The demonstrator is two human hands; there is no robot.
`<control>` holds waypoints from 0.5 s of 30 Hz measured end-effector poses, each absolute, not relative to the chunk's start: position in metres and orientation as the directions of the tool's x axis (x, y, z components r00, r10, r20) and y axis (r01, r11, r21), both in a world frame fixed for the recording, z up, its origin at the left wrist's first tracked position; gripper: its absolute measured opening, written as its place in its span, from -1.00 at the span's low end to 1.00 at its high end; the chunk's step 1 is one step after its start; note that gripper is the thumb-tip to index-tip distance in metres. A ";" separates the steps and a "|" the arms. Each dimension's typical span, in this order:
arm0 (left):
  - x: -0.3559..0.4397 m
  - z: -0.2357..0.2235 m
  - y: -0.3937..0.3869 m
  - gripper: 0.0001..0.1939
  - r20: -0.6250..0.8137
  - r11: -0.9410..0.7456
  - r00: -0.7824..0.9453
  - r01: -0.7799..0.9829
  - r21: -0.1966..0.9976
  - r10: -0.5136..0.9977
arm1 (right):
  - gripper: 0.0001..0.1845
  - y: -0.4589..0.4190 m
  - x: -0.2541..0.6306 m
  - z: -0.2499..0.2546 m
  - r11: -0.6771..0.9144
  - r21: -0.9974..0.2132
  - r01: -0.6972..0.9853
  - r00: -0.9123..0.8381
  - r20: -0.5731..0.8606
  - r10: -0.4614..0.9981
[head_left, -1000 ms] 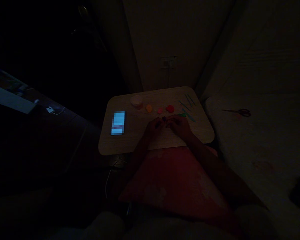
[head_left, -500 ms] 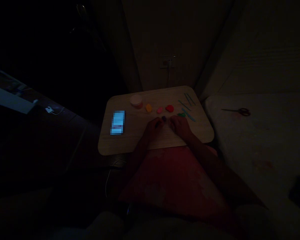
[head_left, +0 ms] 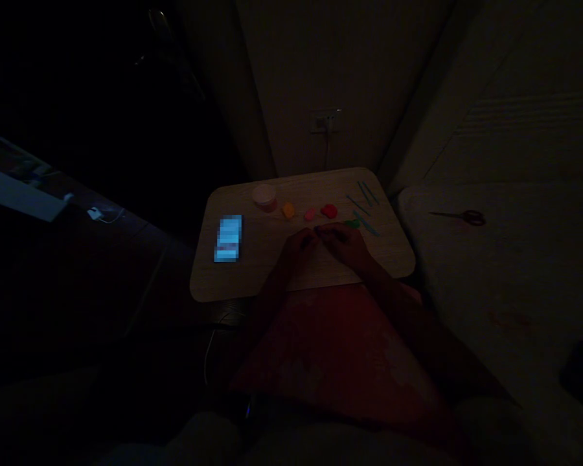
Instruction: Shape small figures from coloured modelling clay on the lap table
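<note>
In dim light both my hands meet over a small wooden table point(head_left: 252, 272). A dark purple lump of modelling clay point(head_left: 318, 230) is between my fingertips, partly hidden. My left hand point(head_left: 298, 246) is closed on its left side. My right hand point(head_left: 344, 243) pinches it from the right. Just beyond my hands lie an orange clay lump point(head_left: 288, 210), a pink clay lump point(head_left: 309, 213) and a red clay lump point(head_left: 329, 211). A green clay piece point(head_left: 352, 223) sits by my right knuckles.
Several thin blue-green modelling tools point(head_left: 366, 223) lie at the table's right. A lidded tub point(head_left: 265, 197) stands at the back left, a lit phone point(head_left: 228, 238) near the left edge. Scissors point(head_left: 466, 217) rest on a pale surface to the right. A wall socket point(head_left: 325, 121) is behind.
My right hand has moved left, and its fingers now reach the purple clay, covering part of it. The left hand has hardly moved.
</note>
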State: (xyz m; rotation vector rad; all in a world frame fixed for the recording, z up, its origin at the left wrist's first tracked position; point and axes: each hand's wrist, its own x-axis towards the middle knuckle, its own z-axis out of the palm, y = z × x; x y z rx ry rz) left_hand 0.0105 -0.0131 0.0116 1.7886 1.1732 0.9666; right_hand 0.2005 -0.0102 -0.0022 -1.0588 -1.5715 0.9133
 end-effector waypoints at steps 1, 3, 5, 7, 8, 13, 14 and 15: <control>0.011 0.011 -0.013 -0.86 0.179 -0.278 0.286 0.356 0.892 0.941 | -0.72 -0.010 0.200 -0.002 0.325 -0.928 0.180 -0.130 0.305 0.943; 0.011 0.011 -0.013 -0.86 0.181 -0.283 0.295 0.355 0.891 0.938 | -0.70 -0.011 0.200 -0.001 0.306 -0.935 0.177 -0.142 0.283 0.948; 0.011 0.011 -0.012 -0.85 0.179 -0.283 0.301 0.349 0.894 0.937 | -0.70 -0.011 0.200 0.001 0.288 -0.940 0.185 -0.136 0.266 0.954; 0.011 0.011 -0.012 -0.84 0.182 -0.284 0.303 0.337 0.898 0.936 | -0.71 -0.012 0.200 0.004 0.271 -0.944 0.187 -0.124 0.251 0.960; 0.011 0.012 -0.013 -0.84 0.185 -0.285 0.302 0.332 0.899 0.935 | -0.72 -0.012 0.200 0.005 0.261 -0.947 0.188 -0.123 0.241 0.963; 0.011 0.013 -0.014 -0.82 0.170 -0.269 0.297 0.335 0.903 0.940 | -0.70 -0.013 0.199 0.007 0.215 -0.959 0.186 -0.104 0.199 0.975; 0.011 0.013 -0.014 -0.82 0.169 -0.269 0.300 0.334 0.903 0.939 | -0.69 -0.013 0.199 0.006 0.207 -0.962 0.176 -0.099 0.192 0.976; 0.011 0.013 -0.013 -0.82 0.172 -0.273 0.304 0.331 0.903 0.937 | -0.67 -0.013 0.198 0.006 0.197 -0.967 0.162 -0.096 0.183 0.978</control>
